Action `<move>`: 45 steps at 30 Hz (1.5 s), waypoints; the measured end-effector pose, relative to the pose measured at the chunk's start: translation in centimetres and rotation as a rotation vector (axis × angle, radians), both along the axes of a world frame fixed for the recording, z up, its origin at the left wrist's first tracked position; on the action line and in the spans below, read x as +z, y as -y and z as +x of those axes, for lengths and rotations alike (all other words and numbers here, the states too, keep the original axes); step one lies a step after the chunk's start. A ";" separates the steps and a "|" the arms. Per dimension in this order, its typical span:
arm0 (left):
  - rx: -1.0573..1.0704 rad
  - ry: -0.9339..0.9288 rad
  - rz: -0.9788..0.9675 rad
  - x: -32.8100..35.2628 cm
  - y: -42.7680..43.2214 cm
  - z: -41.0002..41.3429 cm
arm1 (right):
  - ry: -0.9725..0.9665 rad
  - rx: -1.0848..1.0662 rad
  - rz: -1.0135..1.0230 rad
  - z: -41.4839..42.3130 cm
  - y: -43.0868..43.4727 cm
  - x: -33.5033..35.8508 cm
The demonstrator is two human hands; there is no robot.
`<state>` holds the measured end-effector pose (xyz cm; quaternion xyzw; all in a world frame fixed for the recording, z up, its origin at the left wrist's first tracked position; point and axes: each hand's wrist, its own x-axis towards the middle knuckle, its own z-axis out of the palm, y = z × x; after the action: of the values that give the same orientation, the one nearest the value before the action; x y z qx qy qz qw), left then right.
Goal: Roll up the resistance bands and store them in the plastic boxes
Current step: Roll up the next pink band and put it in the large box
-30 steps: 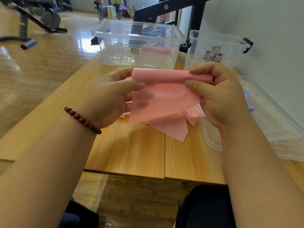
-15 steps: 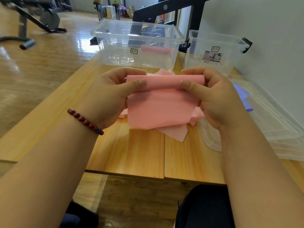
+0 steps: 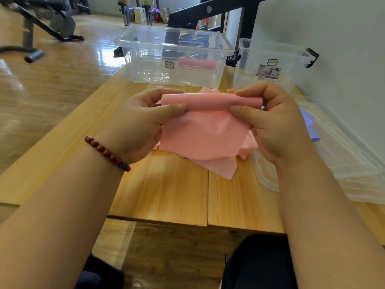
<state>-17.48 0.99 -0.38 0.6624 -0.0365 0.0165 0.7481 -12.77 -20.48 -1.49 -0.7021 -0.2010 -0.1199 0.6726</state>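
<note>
— How is the pink resistance band (image 3: 204,132) held?
— Its rolled edge is pinched in the grip of the left hand (image 3: 137,126) and the right hand (image 3: 277,124), one at each end; the tail is draped below onto the counter (image 3: 162,195).

One wide-angle view is taken from head height above the near edge of a wooden table (image 3: 162,190), angled forward and down. The tabletop is seen at close range, with floor (image 3: 52,90) shown to its left.

Half-rolled pink band (image 3: 205,130), clear boxes (image 3: 175,57) behind
</note>
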 end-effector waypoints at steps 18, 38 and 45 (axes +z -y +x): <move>0.062 0.006 0.027 -0.7 0.0 0.3 | -0.159 -0.029 -0.104 -0.1 -0.2 -0.2; 0.044 0.025 0.028 -0.9 -0.2 0.6 | -0.183 -0.034 -0.077 -0.4 -0.3 0.1; 0.119 0.031 0.115 -0.9 0.2 0.4 | -0.120 -0.012 -0.033 -0.5 -0.5 0.0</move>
<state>-17.10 0.79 -1.31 0.7049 -0.0097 0.0689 0.7058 -13.30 -20.00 -1.50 -0.7201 -0.1583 -0.0783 0.6710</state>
